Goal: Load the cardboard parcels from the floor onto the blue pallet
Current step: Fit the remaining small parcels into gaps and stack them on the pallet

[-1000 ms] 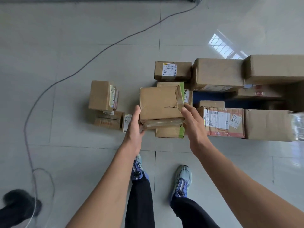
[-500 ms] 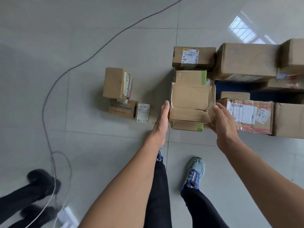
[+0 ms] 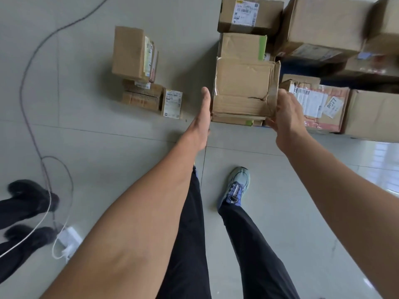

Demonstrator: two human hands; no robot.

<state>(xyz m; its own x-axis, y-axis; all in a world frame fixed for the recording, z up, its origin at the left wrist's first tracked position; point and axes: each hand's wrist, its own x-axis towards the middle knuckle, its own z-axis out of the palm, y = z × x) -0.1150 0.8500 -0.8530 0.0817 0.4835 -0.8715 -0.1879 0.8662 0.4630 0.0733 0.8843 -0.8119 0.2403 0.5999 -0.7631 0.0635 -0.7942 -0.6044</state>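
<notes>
step: likely seating torn parcel (image 3: 241, 83) on green-taped parcel (image 3: 239, 45) | left grip (image 3: 203, 119) released, flat beside it | right grip (image 3: 285, 111) grasping its edge | next: let go, fetch floor parcels (image 3: 129, 52)

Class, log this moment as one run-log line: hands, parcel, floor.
left hand: flat against torn parcel | right hand: grips its right edge | torn parcel: atop green-taped parcel | floor: small parcels waiting
</notes>
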